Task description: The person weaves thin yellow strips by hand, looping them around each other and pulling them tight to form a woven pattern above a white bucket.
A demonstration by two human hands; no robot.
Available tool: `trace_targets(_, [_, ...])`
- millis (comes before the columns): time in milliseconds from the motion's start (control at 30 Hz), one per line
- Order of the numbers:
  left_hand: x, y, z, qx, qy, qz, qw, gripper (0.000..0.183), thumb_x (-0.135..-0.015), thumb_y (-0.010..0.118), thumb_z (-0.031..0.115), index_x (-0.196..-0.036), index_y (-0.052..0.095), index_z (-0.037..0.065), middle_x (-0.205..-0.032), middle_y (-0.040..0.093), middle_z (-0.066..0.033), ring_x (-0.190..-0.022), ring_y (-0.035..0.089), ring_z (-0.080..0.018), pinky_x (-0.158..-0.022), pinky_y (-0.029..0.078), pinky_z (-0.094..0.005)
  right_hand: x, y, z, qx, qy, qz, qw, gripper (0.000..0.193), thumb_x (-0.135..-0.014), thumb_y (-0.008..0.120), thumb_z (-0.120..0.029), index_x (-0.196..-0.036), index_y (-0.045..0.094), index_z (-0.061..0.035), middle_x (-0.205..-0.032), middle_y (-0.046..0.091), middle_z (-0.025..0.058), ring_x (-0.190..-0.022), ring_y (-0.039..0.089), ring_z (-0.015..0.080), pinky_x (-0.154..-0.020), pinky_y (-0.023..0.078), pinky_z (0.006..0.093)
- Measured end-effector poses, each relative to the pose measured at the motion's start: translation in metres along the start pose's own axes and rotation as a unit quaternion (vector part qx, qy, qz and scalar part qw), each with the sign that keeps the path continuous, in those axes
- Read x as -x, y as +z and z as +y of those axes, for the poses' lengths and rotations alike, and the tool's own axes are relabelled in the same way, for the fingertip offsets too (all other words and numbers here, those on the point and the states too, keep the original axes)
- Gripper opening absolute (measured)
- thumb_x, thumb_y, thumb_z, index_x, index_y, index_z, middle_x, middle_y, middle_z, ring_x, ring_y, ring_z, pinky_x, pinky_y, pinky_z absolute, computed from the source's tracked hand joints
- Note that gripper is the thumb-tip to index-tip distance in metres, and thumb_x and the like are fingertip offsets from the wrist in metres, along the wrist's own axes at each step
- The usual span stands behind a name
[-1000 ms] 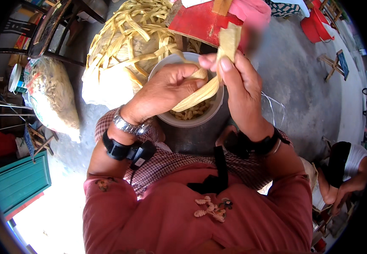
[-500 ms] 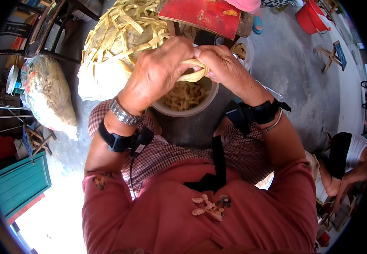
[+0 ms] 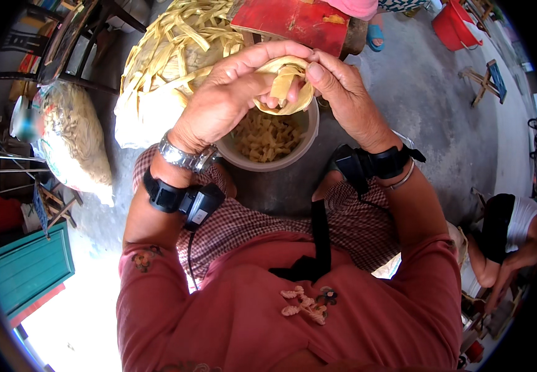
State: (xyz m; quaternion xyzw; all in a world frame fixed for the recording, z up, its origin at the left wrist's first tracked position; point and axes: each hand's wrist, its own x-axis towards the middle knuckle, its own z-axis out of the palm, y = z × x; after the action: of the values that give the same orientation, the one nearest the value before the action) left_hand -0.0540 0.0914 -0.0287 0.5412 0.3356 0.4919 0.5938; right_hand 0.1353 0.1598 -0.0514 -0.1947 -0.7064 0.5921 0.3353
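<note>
A coil of pale yellow flat strip (image 3: 304,102) is held up between my hands, with one end of the strip crossing its middle. My left hand (image 3: 215,105) curls round the coil's left side, and some fingertips show through its opening. At the coil's upper right, my right hand (image 3: 346,93) pinches the rim between thumb and fingers. Below stands a white bucket (image 3: 312,137) holding many small yellow pieces (image 3: 268,136) of similar strip. Long loose strips (image 3: 175,40) lie in a heap on a pale bag (image 3: 141,118) beyond my left hand.
A red-topped low table (image 3: 287,22) stands just beyond my hands. On the left are a stuffed plastic bag (image 3: 73,136) and a dark wooden chair (image 3: 64,46). A red bucket (image 3: 454,26) and a small folding stool (image 3: 488,80) stand at right. Another person's blue-sandalled foot (image 3: 375,37) shows beyond.
The strip has turned from a narrow, edge-on loop to a wider ring facing up. My left hand has opened out round it, and my right thumb now presses its edge.
</note>
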Motion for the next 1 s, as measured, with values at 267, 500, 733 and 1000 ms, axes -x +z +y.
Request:
trace_targets(267, [-0.007,-0.009,-0.020,-0.360,0.109,0.064,0.924,0.050,-0.089,0.049,-0.008,-0.134,0.050,0.013,-0.123,0.057,-0.0031,-0.105,0.055,-0.0124,-0.093,0.044,-0.0270,0.002,0.001,0.008,-0.120,0.050,0.013,0.991,0.032,-0.100,0.043,-0.029,-0.110,0.053,-0.0003,-0.093,0.062,0.0064,-0.074,0.057,0.0091,-0.065,0.050,0.0216])
trace_targets(500, [-0.005,-0.005,-0.014,-0.278,-0.048,0.037,0.959,0.040,-0.097,0.048,0.026,-0.135,0.048,0.013,-0.130,0.053,-0.0073,-0.109,0.055,-0.0165,-0.088,0.047,-0.0285,0.003,0.000,0.012,-0.198,0.072,0.018,0.977,0.033,-0.100,0.043,-0.031,-0.112,0.051,-0.0014,-0.100,0.059,0.0051,-0.088,0.056,0.0101,-0.073,0.050,0.0260])
trace_targets(733, [-0.009,-0.005,-0.021,-0.299,0.023,0.005,0.954,0.063,-0.092,0.045,0.055,-0.131,0.050,0.006,-0.135,0.046,-0.0151,-0.101,0.059,-0.0200,-0.080,0.050,-0.0280,0.004,0.003,0.016,-0.191,0.062,0.057,0.978,0.032,-0.100,0.045,-0.031,-0.111,0.052,-0.0024,-0.096,0.058,0.0041,-0.085,0.057,0.0085,-0.068,0.051,0.0229])
trace_targets(1000, [-0.015,0.002,-0.014,-0.171,-0.045,0.033,0.984,0.061,-0.097,0.037,0.049,-0.137,0.039,0.002,-0.112,0.059,-0.0178,-0.086,0.064,-0.0199,-0.071,0.054,-0.0274,0.001,0.003,0.010,-0.032,0.029,0.071,0.997,0.028,-0.098,0.048,-0.027,-0.111,0.052,-0.0019,-0.087,0.060,0.0032,-0.072,0.059,0.0065,-0.060,0.050,0.0185])
